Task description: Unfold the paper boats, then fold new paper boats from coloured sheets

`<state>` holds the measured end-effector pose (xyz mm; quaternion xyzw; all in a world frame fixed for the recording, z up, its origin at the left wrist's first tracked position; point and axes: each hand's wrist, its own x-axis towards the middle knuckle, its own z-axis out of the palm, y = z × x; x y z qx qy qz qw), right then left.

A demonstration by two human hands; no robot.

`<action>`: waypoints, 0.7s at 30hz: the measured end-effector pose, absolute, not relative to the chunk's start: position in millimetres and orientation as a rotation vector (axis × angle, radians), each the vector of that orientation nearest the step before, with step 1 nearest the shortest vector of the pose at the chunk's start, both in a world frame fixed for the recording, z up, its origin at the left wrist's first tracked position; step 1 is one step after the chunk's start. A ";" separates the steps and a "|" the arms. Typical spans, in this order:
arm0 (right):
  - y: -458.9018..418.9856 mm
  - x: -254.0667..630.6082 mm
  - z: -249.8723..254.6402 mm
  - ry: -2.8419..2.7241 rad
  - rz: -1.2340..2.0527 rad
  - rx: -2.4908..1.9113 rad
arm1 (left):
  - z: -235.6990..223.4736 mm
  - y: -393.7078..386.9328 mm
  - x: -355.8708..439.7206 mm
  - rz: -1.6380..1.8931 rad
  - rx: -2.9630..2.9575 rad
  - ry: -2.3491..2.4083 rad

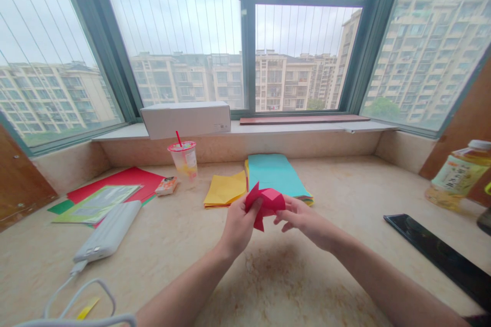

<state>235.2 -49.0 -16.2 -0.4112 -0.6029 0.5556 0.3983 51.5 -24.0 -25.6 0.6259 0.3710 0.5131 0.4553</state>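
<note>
A folded pink paper (268,203) is being pinched between the fingertips of the left hand (240,227) and the right hand (303,219), above a stone sill (161,271), though its exact folds are partly hidden. Yellow paper (225,190) and a teal paper stack (276,176) are being kept just beyond the hands, with a white power bank (107,231) left of the left hand and a black flat device (441,255) right of the right hand.

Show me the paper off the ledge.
The folded red paper held between the left hand and right hand; the yellow sheets, teal stack and flat red sheets lie on the stone ledge.
</note>
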 end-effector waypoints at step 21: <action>-40.0 240.0 -34.3 -1.835 0.196 -0.877 | -25.8 -24.5 54.8 1.285 1.419 0.824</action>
